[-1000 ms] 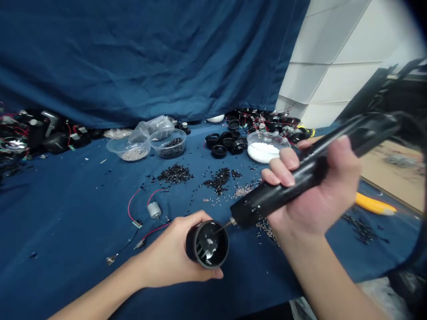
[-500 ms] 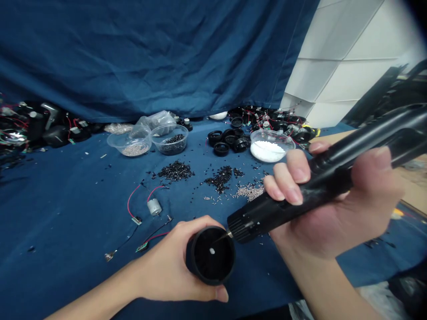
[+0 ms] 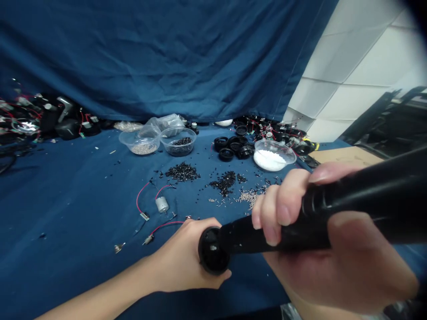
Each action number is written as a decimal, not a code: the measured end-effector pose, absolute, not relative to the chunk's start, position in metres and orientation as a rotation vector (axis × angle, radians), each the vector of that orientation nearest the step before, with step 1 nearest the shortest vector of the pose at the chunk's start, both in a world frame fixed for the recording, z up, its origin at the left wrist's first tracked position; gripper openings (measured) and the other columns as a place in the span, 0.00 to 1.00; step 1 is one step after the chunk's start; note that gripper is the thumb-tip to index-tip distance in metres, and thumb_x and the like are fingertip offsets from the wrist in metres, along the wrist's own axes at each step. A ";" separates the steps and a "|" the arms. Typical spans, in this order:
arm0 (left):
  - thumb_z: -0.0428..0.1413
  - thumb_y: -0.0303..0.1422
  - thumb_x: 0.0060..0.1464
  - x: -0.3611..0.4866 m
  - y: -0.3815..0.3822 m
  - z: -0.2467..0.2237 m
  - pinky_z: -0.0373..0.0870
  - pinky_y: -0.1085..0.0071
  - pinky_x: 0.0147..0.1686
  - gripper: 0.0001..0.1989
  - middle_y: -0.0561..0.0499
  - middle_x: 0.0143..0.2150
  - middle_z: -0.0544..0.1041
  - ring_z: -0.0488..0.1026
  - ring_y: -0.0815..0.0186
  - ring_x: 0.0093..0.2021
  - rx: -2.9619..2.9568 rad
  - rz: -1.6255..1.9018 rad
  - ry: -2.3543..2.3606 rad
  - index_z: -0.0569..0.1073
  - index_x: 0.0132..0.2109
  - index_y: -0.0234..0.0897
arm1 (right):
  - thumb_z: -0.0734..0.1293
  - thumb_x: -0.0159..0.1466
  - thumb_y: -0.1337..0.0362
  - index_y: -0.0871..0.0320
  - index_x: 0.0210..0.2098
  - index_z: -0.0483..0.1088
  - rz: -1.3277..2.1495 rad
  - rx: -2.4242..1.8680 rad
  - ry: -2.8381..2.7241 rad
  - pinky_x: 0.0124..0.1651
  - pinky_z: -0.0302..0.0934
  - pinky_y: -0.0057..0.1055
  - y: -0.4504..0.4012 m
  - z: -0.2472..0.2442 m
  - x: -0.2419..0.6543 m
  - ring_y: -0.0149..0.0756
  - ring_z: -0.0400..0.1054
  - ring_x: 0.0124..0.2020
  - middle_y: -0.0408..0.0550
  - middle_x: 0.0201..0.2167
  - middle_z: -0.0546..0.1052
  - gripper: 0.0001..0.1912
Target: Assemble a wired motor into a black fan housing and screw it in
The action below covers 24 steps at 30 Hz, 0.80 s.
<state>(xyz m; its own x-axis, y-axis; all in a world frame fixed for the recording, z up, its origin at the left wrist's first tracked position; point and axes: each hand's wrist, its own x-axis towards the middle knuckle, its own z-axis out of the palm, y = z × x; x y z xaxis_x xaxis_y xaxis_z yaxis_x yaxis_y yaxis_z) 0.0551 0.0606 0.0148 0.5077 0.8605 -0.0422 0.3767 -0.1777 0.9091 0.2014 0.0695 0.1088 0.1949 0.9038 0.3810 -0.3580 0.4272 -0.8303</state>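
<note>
My left hand (image 3: 187, 258) is wrapped round a black round plastic housing (image 3: 211, 262), its open end facing up toward me. A small pale spot shows inside it. My right hand (image 3: 336, 249) grips a black electric screwdriver (image 3: 313, 222), which slants in from the right. Its nose overlaps the housing's right rim, so the bit is hidden. Left of my hands lies a small silver motor (image 3: 162, 205) with red wires, near small circuit boards.
Beyond my hands are piles of black screws (image 3: 182, 172), small black parts (image 3: 224, 183) and silver screws (image 3: 248, 198). Clear bowls (image 3: 178, 142) stand behind, one with white bits (image 3: 269, 159). Black rings (image 3: 234, 146) and wired parts (image 3: 267, 126) lie near the blue curtain (image 3: 173, 58).
The screwdriver has come further over the housing and swung flatter, its bit passing out of sight. The housing has turned in my left hand. The view has shifted slightly.
</note>
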 end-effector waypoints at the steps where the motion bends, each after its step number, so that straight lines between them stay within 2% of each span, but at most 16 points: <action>1: 0.63 0.28 0.38 0.055 0.060 0.014 0.61 0.73 0.27 0.15 0.57 0.28 0.70 0.64 0.69 0.28 1.769 0.637 1.047 0.68 0.35 0.35 | 0.70 0.59 0.54 0.54 0.26 0.54 0.972 -0.680 -1.017 0.13 0.57 0.30 0.068 0.110 0.200 0.29 0.55 0.07 0.33 0.10 0.62 0.21; 7: 0.62 0.29 0.39 0.056 0.057 0.014 0.62 0.73 0.27 0.13 0.56 0.28 0.71 0.64 0.69 0.27 1.781 0.630 1.039 0.67 0.33 0.36 | 0.71 0.57 0.55 0.54 0.27 0.56 0.941 -0.651 -1.113 0.15 0.58 0.31 0.061 0.113 0.196 0.29 0.56 0.08 0.33 0.12 0.63 0.19; 16: 0.64 0.30 0.36 0.056 0.055 0.017 0.59 0.75 0.24 0.16 0.55 0.29 0.71 0.64 0.70 0.27 1.680 0.629 0.970 0.66 0.33 0.35 | 0.75 0.51 0.59 0.53 0.31 0.61 0.888 -0.543 -1.178 0.14 0.57 0.31 0.053 0.103 0.203 0.28 0.57 0.10 0.35 0.15 0.66 0.18; 24: 0.67 0.32 0.36 0.055 0.054 0.019 0.59 0.76 0.24 0.19 0.56 0.29 0.71 0.63 0.71 0.27 1.624 0.583 0.872 0.68 0.35 0.34 | 0.73 0.53 0.59 0.50 0.36 0.64 0.831 -0.548 -1.157 0.12 0.55 0.31 0.048 0.099 0.207 0.28 0.56 0.10 0.34 0.16 0.66 0.16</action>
<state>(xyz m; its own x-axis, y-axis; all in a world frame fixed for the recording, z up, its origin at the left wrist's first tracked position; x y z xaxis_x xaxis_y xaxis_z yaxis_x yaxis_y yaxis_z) 0.0548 0.0535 0.0194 0.6012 0.7952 -0.0788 0.2315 -0.0789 0.9696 0.2067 0.0477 0.0991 0.1676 0.8038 0.5708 -0.2833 0.5938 -0.7531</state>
